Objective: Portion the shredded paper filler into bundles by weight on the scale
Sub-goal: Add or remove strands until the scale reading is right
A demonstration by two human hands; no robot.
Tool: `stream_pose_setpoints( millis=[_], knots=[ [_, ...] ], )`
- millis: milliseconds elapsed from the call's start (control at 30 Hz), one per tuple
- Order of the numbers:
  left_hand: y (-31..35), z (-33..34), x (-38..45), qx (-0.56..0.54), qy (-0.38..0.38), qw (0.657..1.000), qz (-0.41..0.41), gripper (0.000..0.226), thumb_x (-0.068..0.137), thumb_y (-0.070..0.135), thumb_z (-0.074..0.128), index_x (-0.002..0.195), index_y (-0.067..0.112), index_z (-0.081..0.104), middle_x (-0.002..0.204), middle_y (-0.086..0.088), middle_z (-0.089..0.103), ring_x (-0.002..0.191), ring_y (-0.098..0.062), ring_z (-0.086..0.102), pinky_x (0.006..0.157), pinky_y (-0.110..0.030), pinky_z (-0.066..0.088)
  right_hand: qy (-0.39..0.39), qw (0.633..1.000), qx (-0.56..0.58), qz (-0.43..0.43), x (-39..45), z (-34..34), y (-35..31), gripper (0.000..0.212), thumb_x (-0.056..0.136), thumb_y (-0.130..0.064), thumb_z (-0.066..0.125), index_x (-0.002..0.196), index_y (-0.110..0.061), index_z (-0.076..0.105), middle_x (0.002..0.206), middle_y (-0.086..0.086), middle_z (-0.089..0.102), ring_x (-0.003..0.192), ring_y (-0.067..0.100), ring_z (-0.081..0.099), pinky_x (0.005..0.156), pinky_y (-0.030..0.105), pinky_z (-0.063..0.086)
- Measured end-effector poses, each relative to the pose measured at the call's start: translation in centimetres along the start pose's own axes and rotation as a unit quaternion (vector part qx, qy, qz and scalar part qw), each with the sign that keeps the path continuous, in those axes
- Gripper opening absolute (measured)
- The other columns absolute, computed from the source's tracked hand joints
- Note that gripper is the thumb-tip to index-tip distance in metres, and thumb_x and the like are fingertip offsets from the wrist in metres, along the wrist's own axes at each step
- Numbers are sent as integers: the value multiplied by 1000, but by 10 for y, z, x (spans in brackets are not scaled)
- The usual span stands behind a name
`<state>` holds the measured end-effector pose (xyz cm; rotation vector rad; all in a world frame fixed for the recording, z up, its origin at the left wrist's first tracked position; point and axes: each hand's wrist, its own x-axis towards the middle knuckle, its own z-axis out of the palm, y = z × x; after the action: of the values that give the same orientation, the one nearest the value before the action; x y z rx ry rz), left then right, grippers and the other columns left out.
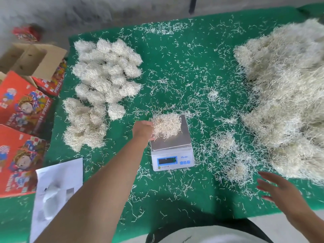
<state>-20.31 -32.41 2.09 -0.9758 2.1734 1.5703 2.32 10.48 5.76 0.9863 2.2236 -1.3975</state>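
Dozens of finished bundles (105, 76) lay grouped at the left of the green table (175, 71), probably parked clear of the weighing. The left hand (142, 129) gripped a clump of shredded paper (166, 125) over the scale (172, 148), seemingly lifting or setting a portion; its display was unreadable. The right hand (275, 186) hovered open and empty near the big loose heap (287, 95), likely ready to pull more.
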Motion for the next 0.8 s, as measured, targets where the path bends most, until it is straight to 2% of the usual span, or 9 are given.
stream_pose_setpoints(
  millis=[133, 267, 333, 467, 633, 800],
  knots=[
    [-8, -2, -8, -57, -17, 998, -22, 30, 99, -6, 58, 116, 14, 72, 122, -10, 67, 94, -23, 72, 73, -45, 66, -14, 1000, -14, -11, 1, 2, -2, 37, 101, -11, 67, 137, -17, 64, 130, 5, 67, 105, 30, 72, 102, 58, 54],
    [-21, -20, -14, -120, 22, 992, -36, 29, 102, -6, 52, 115, 16, 66, 115, -8, 69, 99, -24, 70, 71, -44, 65, -22, 999, -17, -17, 4, 3, -5, 36, 101, -13, 68, 137, -19, 64, 128, 5, 68, 104, 28, 73, 101, 59, 55],
    [-31, -33, -16, -113, 48, 992, -36, 28, 101, -4, 53, 117, 15, 67, 114, -6, 69, 99, -22, 70, 71, -43, 66, -26, 999, -13, -17, 4, 4, -7, 36, 102, -14, 67, 137, -20, 64, 127, 4, 68, 104, 27, 73, 100, 57, 56],
    [-54, -55, -21, -95, 91, 991, -37, 23, 100, 1, 60, 114, 16, 71, 108, -3, 70, 94, -17, 71, 61, -34, 64, -23, 999, -6, -22, 4, 11, -11, 31, 102, -11, 66, 131, -20, 65, 131, 5, 67, 104, 26, 72, 95, 52, 58],
    [-76, -72, -31, -92, 76, 992, -35, 18, 101, 5, 61, 113, 14, 70, 108, -5, 72, 96, -18, 72, 67, -34, 64, -37, 999, -31, -26, 4, 20, -14, 34, 103, -13, 65, 137, -15, 63, 129, 8, 68, 104, 26, 72, 95, 53, 59],
    [-81, -74, -40, -80, 72, 994, -20, 16, 102, 7, 61, 113, 14, 70, 107, -5, 72, 96, -19, 72, 66, -32, 63, -46, 998, -26, -30, 7, 24, -19, 34, 103, -15, 64, 138, -15, 62, 129, 8, 68, 105, 26, 71, 97, 56, 58]
  ],
)
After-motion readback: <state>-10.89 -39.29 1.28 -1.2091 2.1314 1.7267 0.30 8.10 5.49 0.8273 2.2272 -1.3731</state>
